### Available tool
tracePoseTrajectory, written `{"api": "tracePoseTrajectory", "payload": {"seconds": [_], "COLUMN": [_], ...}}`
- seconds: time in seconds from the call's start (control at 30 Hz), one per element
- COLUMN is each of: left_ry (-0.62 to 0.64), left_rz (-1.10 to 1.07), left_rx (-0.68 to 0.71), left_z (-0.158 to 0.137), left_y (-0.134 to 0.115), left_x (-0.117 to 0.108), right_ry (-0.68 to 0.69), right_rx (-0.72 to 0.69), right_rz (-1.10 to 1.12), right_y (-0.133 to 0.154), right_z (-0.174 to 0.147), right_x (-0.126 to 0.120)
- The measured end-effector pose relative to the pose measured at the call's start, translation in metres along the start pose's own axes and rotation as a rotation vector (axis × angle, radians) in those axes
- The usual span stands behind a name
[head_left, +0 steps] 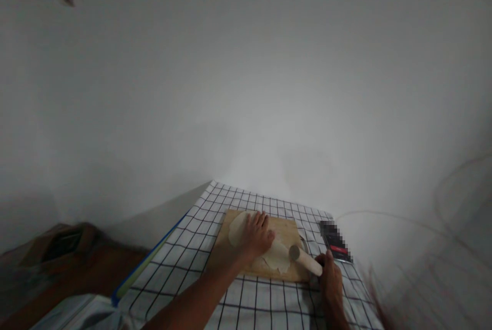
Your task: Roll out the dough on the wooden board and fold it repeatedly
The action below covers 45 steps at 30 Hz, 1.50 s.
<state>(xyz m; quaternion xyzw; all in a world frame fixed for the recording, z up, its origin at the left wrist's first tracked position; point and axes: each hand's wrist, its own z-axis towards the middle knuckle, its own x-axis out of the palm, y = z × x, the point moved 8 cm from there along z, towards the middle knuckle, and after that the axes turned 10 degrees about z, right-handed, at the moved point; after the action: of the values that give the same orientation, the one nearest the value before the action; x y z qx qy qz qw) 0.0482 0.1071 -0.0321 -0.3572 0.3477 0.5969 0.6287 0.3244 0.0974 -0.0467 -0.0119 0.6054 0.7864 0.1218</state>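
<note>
A wooden board (221, 250) lies on the table with a thin, flattened sheet of dough (279, 256) on it. The dough's edge is ragged at the lower right, and its middle is hidden beneath my left hand (260, 235). That hand rests on the sheet with its fingers stretched out. At the board's right side my right hand (329, 274) is closed around one end of a wooden rolling pin (307, 260). The pin's other end points left, over or beside the dough's right edge; I cannot tell whether it touches.
A white cloth with dark grid lines (253, 299) covers the table. To the right of the board lies a partly blurred dark item with a red band (336, 245). A white wall (246, 89) stands behind the table, and a box-like object (63, 245) sits low at left.
</note>
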Motion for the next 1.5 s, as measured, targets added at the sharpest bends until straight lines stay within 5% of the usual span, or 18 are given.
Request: {"api": "tracePoseTrajectory", "payload": {"seconds": [0.37, 0.6, 1.07, 1.23, 1.5], "left_ry": [0.029, 0.153, 0.187, 0.080, 0.111], "left_rz": [-0.028, -0.002, 0.037, 0.063, 0.000], "left_rx": [-0.104, -0.137, -0.207, -0.170, -0.103], "left_z": [-0.061, -0.090, -0.050, -0.071, -0.107], "left_y": [-0.011, -0.020, 0.001, -0.011, -0.020], "left_x": [-0.047, -0.070, -0.063, -0.073, -0.085], "right_ry": [-0.002, -0.002, -0.019, -0.007, 0.007], "right_rx": [0.019, 0.005, 0.039, 0.032, -0.036], "right_rz": [0.045, 0.009, 0.022, 0.003, -0.035], "right_y": [-0.002, 0.002, 0.005, 0.007, 0.028], "right_z": [-0.002, -0.002, -0.006, -0.006, -0.014], "right_x": [0.000, -0.002, -0.002, -0.002, -0.001]}}
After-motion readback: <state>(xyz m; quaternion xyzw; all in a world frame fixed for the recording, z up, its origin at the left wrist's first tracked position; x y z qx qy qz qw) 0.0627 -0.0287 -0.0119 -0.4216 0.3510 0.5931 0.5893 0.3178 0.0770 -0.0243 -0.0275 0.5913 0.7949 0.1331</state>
